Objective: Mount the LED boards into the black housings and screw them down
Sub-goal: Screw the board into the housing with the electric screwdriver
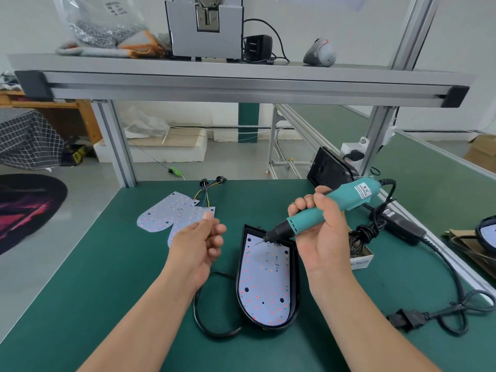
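- Right hand (323, 232) is wrapped fully around the teal electric screwdriver (349, 196), fingers curled over the barrel; the bit slants down and left, with its tip just above the far-left corner of the LED board (265, 277) in the near black housing (296, 277); I cannot tell whether the tip touches.
- Left hand (198, 245) hovers left of that housing with fingers loosely curled and thumb up; whether it pinches a screw I cannot tell, nothing is visible in it.
- That board lies flat inside the housing, so seating looks done for this unit; several dark holes in the board look unfilled, so I judge screwing down has barely begun, if at all.
- Two loose LED boards (166, 213) overlap on the green mat (107, 264) beyond and left of the housing, their coloured wires (206, 191) trailing away; both are unmounted.
- A second black housing (327, 167) leans upright beyond and right of the near one; no board is seen in it.
- A small open box (362, 260) sits just right of the housing; possibly screws, contents unclear.
- Remaining, by my reckoning: every screw here, then two more boards.
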The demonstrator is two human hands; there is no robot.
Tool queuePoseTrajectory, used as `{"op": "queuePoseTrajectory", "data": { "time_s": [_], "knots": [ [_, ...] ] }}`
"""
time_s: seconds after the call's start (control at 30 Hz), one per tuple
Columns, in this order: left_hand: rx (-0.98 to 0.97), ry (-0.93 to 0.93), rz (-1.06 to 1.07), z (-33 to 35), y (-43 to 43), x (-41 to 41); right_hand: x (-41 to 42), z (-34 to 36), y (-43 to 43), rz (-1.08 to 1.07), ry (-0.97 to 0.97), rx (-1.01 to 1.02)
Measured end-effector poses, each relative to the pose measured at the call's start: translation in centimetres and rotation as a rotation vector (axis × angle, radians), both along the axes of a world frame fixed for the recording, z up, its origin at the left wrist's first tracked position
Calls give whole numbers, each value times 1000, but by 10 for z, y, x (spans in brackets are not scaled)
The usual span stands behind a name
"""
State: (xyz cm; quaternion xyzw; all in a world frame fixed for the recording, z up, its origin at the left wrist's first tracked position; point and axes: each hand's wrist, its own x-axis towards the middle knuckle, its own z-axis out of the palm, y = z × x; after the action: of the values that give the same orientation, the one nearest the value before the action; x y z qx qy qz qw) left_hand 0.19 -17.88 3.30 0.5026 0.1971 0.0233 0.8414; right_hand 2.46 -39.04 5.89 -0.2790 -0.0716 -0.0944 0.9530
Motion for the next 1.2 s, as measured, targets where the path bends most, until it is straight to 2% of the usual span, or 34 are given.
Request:
{"op": "queuePoseTrajectory", "data": {
  "time_s": [0.23,0.57,0.9,1.2],
  "knots": [
    [3,-110,-193,5,4,-3,0,1,-2,-8,0,6],
    [236,-192,-269,6,-1,-9,-2,2,3,6,-12,6],
    [72,-182,-428,10,3,-17,-11,16,8,11,-62,38],
    [62,-180,-520,8,5,-19,-13,17,12,3,-74,16]
  ]
}}
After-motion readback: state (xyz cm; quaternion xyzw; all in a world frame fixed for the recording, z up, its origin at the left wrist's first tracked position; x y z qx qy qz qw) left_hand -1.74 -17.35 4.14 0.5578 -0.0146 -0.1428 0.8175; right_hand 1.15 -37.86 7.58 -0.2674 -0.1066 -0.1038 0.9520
